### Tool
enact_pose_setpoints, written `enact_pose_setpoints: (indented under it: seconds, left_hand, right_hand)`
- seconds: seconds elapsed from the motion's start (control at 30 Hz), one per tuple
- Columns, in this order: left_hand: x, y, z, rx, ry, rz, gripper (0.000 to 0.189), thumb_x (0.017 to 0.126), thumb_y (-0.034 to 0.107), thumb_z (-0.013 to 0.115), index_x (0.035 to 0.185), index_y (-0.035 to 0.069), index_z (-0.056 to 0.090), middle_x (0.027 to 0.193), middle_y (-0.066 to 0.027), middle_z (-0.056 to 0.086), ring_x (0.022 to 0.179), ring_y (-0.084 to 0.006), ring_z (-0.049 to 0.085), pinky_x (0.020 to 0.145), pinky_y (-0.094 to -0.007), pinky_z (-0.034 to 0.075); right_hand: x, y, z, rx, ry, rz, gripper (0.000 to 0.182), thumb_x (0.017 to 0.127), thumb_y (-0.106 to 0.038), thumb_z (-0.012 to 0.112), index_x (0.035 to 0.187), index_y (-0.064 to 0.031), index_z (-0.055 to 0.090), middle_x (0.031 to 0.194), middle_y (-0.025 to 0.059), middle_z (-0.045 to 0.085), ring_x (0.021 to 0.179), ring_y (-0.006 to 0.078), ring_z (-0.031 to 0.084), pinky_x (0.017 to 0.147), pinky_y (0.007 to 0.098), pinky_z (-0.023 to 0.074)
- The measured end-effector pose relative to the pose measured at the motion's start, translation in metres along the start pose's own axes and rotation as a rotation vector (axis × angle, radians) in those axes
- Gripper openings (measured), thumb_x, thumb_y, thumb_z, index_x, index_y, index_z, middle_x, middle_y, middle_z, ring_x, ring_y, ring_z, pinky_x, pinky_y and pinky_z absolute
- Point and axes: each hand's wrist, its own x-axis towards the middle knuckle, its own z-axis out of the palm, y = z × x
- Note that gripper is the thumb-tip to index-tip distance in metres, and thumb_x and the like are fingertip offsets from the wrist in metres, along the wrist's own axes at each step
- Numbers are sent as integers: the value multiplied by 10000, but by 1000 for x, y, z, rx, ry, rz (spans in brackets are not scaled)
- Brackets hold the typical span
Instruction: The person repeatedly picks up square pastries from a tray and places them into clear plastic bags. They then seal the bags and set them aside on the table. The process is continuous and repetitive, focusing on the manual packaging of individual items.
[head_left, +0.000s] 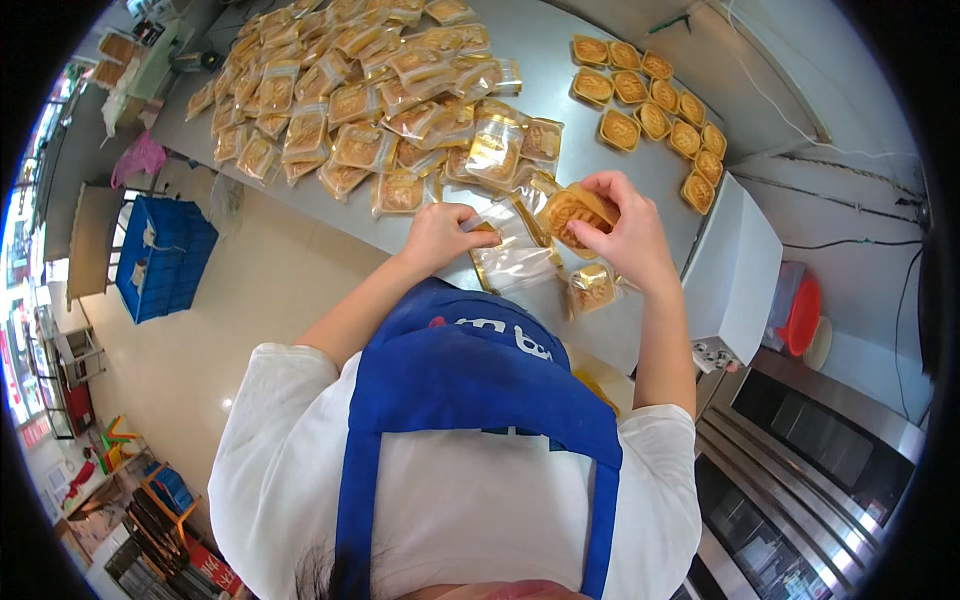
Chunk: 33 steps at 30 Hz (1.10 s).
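Observation:
My left hand (454, 238) pinches the edge of a clear plastic pouch with gold trim (517, 251), which lies at the table's near edge. Just right of the pouch, my right hand (622, 225) holds a mooncake in a tray (574, 221), tilted, with thumb and fingers. Below it a small bagged mooncake (592, 287) rests on the metal table. A large heap of bagged mooncakes (360, 101) spreads over the left and far part of the table. Several unbagged mooncakes in trays (630, 88) stand in loose rows at the right.
The steel table (536, 37) meets a wall at its far right. A white box-shaped appliance (735, 262) adjoins its right edge. A blue crate (165, 259) stands on the floor at left. Ovens with glass doors (817, 435) and a red basin (802, 315) are at lower right.

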Motion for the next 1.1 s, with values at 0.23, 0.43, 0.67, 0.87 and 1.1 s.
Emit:
enact_pose_setpoints:
  seconds: [0.23,0.43,0.67,0.87,1.1]
  left_hand:
    - [-7,-15,3,-121,-9,-21,350,688,366,842,767,43,733,531,-29,550,483,-107,433,476,-308,353]
    - [-7,-10,-6,-153,-155,25,316,698,351,838,790,64,745,593,-32,607,531,-102,482,506,-294,377]
    - [-5,-38,7,-115,-42,206,324,688,378,833,790,81,749,643,-78,659,561,-166,590,541,-307,447]
    - [-9,-20,6,-93,-165,217,338,747,412,770,863,97,735,744,-83,689,674,-239,655,626,-336,502]
    - [-8,-24,22,-382,-305,273,456,826,315,715,1206,81,619,969,-124,700,847,-214,674,762,-328,525]
  right_hand:
    - [3,5,5,-87,-143,-42,403,700,-195,757,1037,-58,583,939,123,694,834,303,678,749,375,532]
    - [5,12,2,-67,-203,-42,416,693,-195,760,1038,-50,580,941,130,689,837,297,681,740,372,530]
    - [12,9,7,-121,-250,-15,393,693,-187,754,1010,-37,578,920,148,683,852,306,671,756,358,521]
    - [14,9,23,82,-312,20,387,682,-92,759,1003,-8,561,888,118,677,819,205,656,758,312,514]
    - [20,17,34,296,-375,34,404,693,-48,759,1039,-21,551,904,78,669,847,134,632,767,276,505]
